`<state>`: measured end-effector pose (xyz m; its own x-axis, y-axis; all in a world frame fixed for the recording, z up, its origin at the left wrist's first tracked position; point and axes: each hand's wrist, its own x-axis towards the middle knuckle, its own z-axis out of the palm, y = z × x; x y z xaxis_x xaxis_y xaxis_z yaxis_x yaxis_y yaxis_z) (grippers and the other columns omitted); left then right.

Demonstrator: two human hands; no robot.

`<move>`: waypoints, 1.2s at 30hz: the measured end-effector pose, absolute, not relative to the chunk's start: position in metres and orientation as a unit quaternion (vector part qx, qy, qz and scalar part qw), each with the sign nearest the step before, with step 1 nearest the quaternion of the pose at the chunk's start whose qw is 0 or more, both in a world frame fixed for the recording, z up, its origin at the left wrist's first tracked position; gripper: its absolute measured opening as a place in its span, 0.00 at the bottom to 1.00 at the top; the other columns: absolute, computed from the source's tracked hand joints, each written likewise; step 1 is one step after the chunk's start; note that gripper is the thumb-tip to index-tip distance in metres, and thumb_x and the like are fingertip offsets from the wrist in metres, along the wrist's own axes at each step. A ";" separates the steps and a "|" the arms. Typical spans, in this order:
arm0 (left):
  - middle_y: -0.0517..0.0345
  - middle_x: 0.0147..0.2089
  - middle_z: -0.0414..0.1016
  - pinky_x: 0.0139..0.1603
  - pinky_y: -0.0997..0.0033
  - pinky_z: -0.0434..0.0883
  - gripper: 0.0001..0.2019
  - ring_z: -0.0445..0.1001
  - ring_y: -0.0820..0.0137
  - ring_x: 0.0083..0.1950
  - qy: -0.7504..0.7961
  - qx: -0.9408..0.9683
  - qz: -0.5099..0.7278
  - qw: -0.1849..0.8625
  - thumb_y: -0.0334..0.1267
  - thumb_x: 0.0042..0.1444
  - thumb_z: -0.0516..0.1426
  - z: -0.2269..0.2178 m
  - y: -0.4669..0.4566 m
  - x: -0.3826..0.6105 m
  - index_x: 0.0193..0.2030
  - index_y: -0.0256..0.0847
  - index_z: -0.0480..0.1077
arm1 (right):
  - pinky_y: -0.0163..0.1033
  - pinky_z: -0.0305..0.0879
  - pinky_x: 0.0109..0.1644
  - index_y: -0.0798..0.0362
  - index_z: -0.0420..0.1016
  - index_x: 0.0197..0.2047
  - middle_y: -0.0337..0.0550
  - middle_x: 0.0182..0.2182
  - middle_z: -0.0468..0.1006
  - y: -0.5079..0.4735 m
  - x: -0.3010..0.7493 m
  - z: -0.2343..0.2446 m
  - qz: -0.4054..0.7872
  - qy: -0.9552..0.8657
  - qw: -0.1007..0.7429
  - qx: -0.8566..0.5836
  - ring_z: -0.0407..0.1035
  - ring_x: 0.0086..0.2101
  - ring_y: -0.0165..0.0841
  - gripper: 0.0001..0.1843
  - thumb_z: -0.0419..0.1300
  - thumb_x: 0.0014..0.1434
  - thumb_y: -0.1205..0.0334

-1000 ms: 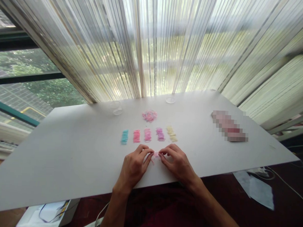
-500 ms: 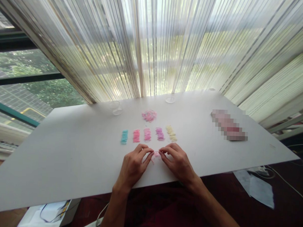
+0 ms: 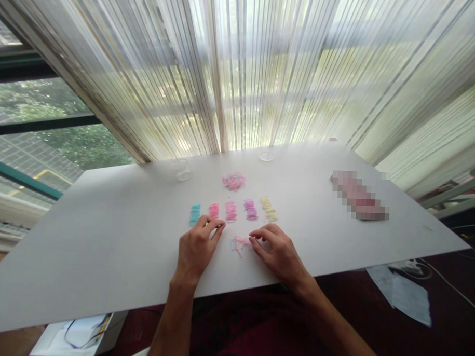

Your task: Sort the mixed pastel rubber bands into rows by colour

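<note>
My left hand (image 3: 196,249) reaches forward on the white table (image 3: 122,236), its fingertips pressed together at the near edge of the red-pink pile (image 3: 214,209). Whether they hold a piece is too small to see. My right hand (image 3: 277,254) rests curled with its fingertips at the right edge of a small loose cluster of pink and blue pieces (image 3: 238,244). The row of sorted piles also has a teal pile (image 3: 194,214), a pink pile (image 3: 231,211), a purple pile (image 3: 251,210) and a yellow pile (image 3: 268,209). A mixed heap (image 3: 234,181) lies behind the row.
A clear cup (image 3: 182,171) and a clear lid (image 3: 267,156) stand near the table's far edge, by the striped curtain (image 3: 241,69). A blurred pink object (image 3: 359,195) lies at the right. Papers (image 3: 408,298) and a box (image 3: 80,333) sit below the table.
My left hand has left the small loose cluster and moved forward and left to the red-pink pile. The cluster now shows uncovered. My right hand has stayed in place.
</note>
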<state>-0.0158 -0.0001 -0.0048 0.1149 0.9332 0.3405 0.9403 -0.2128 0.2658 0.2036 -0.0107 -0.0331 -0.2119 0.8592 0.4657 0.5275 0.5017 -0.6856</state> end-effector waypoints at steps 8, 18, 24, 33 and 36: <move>0.61 0.45 0.80 0.34 0.74 0.67 0.08 0.79 0.70 0.39 -0.677 -0.714 -0.176 -0.027 0.41 0.67 0.60 -0.004 0.009 -0.007 0.47 0.51 0.82 | 0.40 0.73 0.43 0.50 0.79 0.40 0.42 0.34 0.77 -0.012 0.204 -0.028 0.210 -0.751 0.418 -0.466 0.74 0.36 0.36 0.05 0.62 0.66 0.67; 0.61 0.46 0.80 0.34 0.73 0.65 0.09 0.78 0.68 0.40 -0.693 -0.700 -0.171 -0.025 0.42 0.67 0.60 -0.007 0.013 -0.002 0.48 0.52 0.82 | 0.40 0.73 0.43 0.51 0.79 0.39 0.42 0.34 0.77 -0.012 0.203 -0.028 0.222 -0.750 0.409 -0.470 0.74 0.36 0.36 0.06 0.61 0.67 0.66; 0.61 0.45 0.80 0.34 0.72 0.66 0.09 0.79 0.68 0.40 -0.693 -0.700 -0.174 -0.020 0.42 0.67 0.60 -0.010 0.012 -0.003 0.49 0.52 0.81 | 0.40 0.72 0.43 0.50 0.79 0.39 0.42 0.34 0.77 -0.012 0.203 -0.028 0.224 -0.750 0.410 -0.467 0.74 0.36 0.36 0.05 0.61 0.67 0.66; 0.61 0.47 0.80 0.34 0.72 0.67 0.10 0.80 0.68 0.41 -0.690 -0.706 -0.159 -0.019 0.42 0.68 0.59 -0.008 0.010 -0.005 0.51 0.52 0.80 | 0.40 0.72 0.43 0.51 0.79 0.39 0.42 0.34 0.77 -0.012 0.203 -0.028 0.223 -0.750 0.410 -0.469 0.74 0.36 0.36 0.06 0.61 0.67 0.66; 0.60 0.48 0.80 0.34 0.72 0.67 0.10 0.79 0.68 0.40 -0.686 -0.714 -0.143 -0.016 0.42 0.68 0.58 -0.007 0.011 -0.003 0.52 0.52 0.80 | 0.40 0.73 0.43 0.50 0.79 0.39 0.42 0.34 0.77 -0.012 0.204 -0.028 0.221 -0.750 0.411 -0.469 0.74 0.36 0.35 0.06 0.60 0.68 0.65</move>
